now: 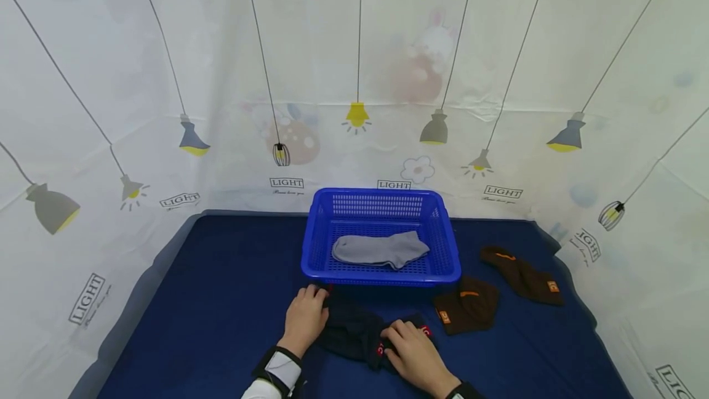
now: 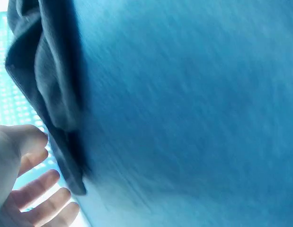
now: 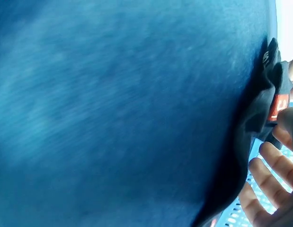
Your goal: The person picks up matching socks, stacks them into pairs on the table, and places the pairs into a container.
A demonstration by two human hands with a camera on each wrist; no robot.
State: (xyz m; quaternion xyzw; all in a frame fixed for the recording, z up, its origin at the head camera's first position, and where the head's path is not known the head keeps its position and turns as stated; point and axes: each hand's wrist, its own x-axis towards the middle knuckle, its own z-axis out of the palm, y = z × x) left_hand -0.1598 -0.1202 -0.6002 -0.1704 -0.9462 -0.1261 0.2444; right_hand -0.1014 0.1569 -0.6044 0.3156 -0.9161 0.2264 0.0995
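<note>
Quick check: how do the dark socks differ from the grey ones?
Markings: the dark socks show red labels; the grey socks look plain. Place: the dark socks lie on the blue tabletop, the grey socks inside the blue basket. Pose: the dark socks are rumpled; the grey socks lie flatter. Both are fabric.

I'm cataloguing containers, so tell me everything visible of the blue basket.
The blue basket looks like plastic: rectangular, open on top, with slotted walls, perforated floor and smooth rim. It stands upright on the dark blue cloth. A grey sock, perhaps a pair, lies on its floor. Whether the left hand touches its front is unclear.
</note>
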